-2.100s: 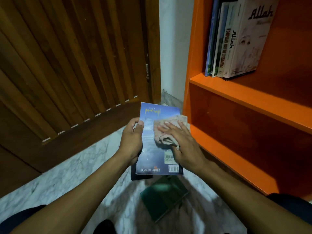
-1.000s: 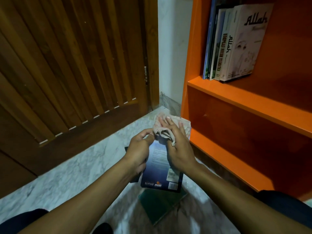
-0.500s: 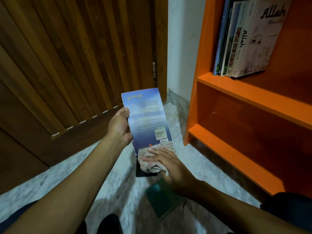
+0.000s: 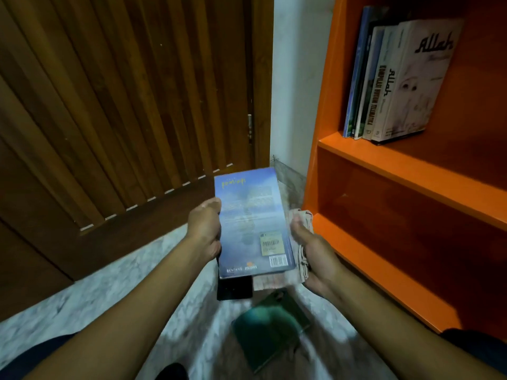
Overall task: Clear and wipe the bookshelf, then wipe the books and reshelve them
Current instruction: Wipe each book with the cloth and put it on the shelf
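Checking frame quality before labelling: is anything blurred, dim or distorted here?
Head view: dim indoor light; the green book on the floor and both forearms are motion-smeared; the blue book between left hand and right hand is soft, small print unreadable; wide-angle bending leans the orange shelf and door.
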